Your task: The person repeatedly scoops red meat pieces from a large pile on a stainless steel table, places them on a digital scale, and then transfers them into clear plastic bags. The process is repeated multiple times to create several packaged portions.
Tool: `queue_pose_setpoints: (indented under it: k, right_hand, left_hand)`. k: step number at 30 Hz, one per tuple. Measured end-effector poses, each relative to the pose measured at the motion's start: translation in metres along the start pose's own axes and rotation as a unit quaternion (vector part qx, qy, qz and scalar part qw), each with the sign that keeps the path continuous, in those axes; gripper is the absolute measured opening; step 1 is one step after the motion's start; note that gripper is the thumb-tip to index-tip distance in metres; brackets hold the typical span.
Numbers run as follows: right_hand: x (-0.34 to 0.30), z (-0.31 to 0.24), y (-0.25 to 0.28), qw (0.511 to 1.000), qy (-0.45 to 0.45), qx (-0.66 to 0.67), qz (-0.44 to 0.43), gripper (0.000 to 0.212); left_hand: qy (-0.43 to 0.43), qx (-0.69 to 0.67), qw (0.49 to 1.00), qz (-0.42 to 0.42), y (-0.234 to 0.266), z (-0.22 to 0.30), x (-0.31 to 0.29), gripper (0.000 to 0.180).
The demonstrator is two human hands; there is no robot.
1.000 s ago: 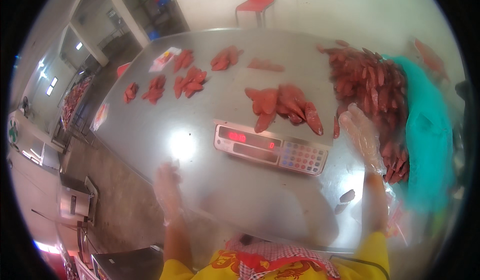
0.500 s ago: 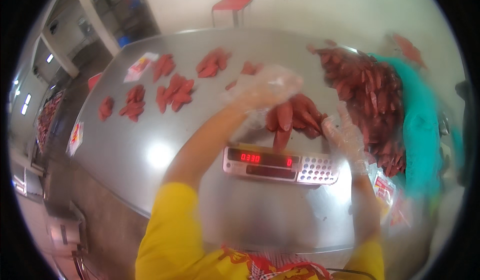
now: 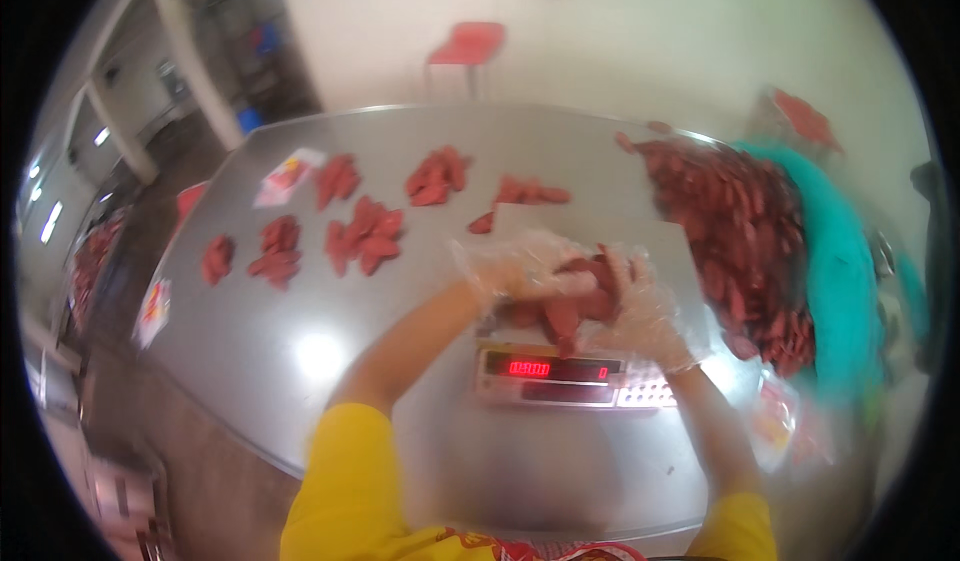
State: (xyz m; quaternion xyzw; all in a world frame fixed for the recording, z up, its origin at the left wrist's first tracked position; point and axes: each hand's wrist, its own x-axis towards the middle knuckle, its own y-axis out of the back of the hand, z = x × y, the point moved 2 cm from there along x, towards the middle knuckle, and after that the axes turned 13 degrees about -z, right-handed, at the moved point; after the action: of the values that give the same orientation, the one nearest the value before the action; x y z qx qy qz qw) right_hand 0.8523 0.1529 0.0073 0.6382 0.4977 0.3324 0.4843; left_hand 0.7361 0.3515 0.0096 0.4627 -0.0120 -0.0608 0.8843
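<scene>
My left hand (image 3: 530, 273) and my right hand (image 3: 640, 309), both in clear plastic gloves, close in from either side on a bunch of plump, reddish sausage-shaped pieces (image 3: 582, 306). The bunch is over the pan of a digital scale (image 3: 550, 376) with a red lit display and a keypad. My right forearm passes beside the keypad and its glove covers part of it. Some fingers are blurred, and the hands hide part of the bunch. Just beyond my left hand lies a loose group of the same pieces (image 3: 530, 191).
Several small piles (image 3: 365, 236) of pieces lie on the left of the metal table (image 3: 300, 401). A large heap (image 3: 735, 231) spills from a teal sack (image 3: 835, 261) at the right. Printed plastic packets (image 3: 775, 411) lie at the edges; a red stool (image 3: 470, 46) stands behind.
My left hand has come down toward the scale, and my right hand has moved left from beside the heap. Both now close around the bunch. The view has tilted up slightly.
</scene>
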Motion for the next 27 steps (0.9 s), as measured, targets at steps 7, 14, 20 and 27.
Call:
queue_pose_setpoints:
  k: [7, 14, 20, 27]
  right_hand:
    - [0.048, -0.014, -0.013, 0.988, 0.154, 0.019, -0.015, 0.116]
    - [0.011, 0.027, 0.012, 0.978, 0.172, 0.069, 0.096, 0.120]
    - [0.003, 0.064, 0.015, 0.993, 0.110, -0.037, 0.006, 0.125]
    - [0.046, 0.006, 0.001, 0.958, 0.260, 0.109, -0.053, 0.118]
  left_hand:
    - [0.148, 0.033, 0.967, 0.206, -0.034, 0.031, -0.056, 0.061]
    - [0.092, -0.013, 0.963, 0.253, -0.034, 0.034, -0.082, 0.089]
    - [0.195, 0.089, 0.958, 0.188, -0.059, 0.050, -0.086, 0.122]
    - [0.170, 0.044, 0.955, 0.240, -0.061, 0.025, -0.088, 0.115]
